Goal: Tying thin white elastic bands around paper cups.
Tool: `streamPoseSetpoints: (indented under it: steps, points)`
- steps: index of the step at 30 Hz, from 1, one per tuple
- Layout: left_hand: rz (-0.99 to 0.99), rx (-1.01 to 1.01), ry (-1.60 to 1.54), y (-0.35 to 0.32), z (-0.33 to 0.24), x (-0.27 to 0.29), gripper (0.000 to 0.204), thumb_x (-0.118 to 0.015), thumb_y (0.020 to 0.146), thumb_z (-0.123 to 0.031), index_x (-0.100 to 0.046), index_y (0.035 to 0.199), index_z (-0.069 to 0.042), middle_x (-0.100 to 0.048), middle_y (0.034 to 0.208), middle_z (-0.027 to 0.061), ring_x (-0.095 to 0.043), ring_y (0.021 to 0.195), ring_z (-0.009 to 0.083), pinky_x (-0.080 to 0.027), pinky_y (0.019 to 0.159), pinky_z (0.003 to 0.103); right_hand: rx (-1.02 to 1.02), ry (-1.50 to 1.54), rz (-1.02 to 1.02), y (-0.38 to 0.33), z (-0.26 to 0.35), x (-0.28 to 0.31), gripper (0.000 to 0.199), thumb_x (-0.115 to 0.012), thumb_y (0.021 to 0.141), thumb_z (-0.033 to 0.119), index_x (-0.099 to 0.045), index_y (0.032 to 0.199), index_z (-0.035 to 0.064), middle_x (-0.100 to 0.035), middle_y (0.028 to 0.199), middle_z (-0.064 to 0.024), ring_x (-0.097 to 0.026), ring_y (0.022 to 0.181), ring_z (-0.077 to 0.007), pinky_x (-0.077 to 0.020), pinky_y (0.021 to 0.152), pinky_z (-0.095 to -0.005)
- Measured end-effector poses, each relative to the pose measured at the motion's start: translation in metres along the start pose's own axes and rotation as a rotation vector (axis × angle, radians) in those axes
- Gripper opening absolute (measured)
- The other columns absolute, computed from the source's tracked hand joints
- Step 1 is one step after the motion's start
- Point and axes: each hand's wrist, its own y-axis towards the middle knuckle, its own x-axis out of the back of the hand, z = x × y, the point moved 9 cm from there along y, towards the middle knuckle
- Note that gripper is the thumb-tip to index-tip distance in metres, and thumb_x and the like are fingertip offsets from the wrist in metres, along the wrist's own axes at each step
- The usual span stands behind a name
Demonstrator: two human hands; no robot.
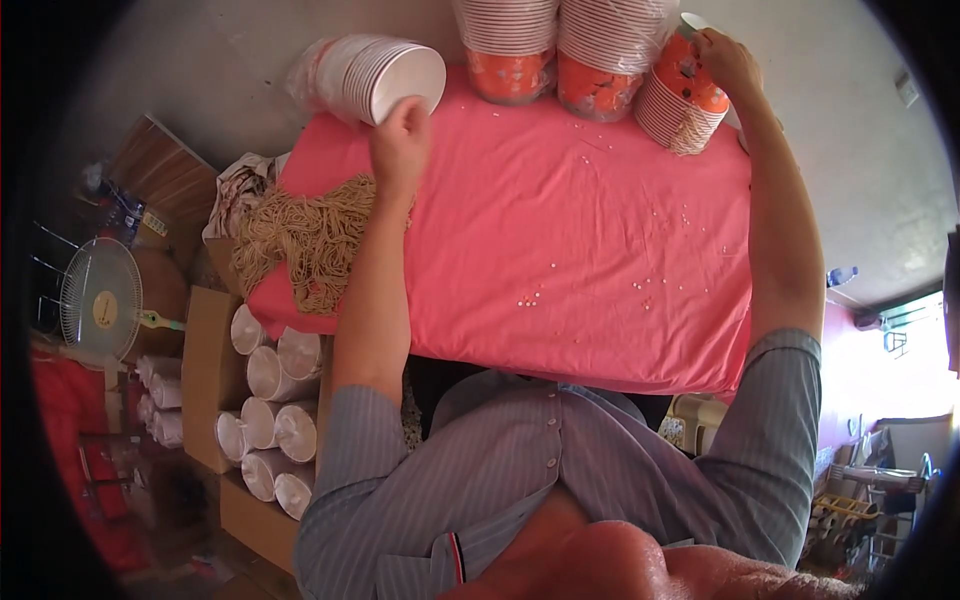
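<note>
On the far left of the table lies a sleeve of nested white paper buckets (410, 82), mouth toward me and partly wrapped in clear plastic. My left hand (402, 140) is at the near rim of the front bucket, its fingers curled closed on that rim. At the far right, an upside-down stack of orange printed paper buckets (672, 108) leans near the wall, with a bit of beige cord (692, 132) hanging at its lower rim. My right hand (728, 62) is closed around the upper end of this stack; its fingertips are partly hidden.
Two tall wrapped stacks of orange and white buckets (510, 78) stand at the back. A heap of tan cords (310, 235) lies on the left of the pink tablecloth (580, 230), which has small white bits scattered on it. A carton (205, 370) of wrapped stacks and a fan (102, 300) stand left.
</note>
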Motion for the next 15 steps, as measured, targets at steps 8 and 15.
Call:
streamPoseSetpoints:
  steps: [8, 15]
  points:
    - [-0.368, 0.106, 0.073, 0.021, 0.067, 0.062, 0.024, -0.07, 0.106, -0.024, -0.081, 0.115, -0.004, -0.08, 0.105, 0.0235, -0.078, 0.097, 0.0382, -0.06, 0.086, 0.045, 0.075, -0.313, -0.435, -0.052, 0.074, 0.025, 0.047, -0.068, 0.1, 0.037, -0.063, 0.143, 0.0191, -0.067, 0.148, -0.0102, -0.06, 0.14, -0.037, -0.0558, 0.106, -0.0553]
    - [-0.233, 0.126, 0.143, 0.018, 0.076, 0.052, 0.025, -0.071, 0.105, -0.026, -0.082, 0.114, -0.005, -0.08, 0.108, 0.0227, -0.077, 0.1, 0.0432, -0.059, 0.087, 0.047, 0.279, 0.616, 0.299, -0.129, 0.35, -0.1, 0.038, -0.071, 0.099, 0.044, -0.085, 0.119, 0.0144, -0.082, 0.112, -0.0188, -0.079, 0.106, -0.0401, -0.0619, 0.097, -0.0491]
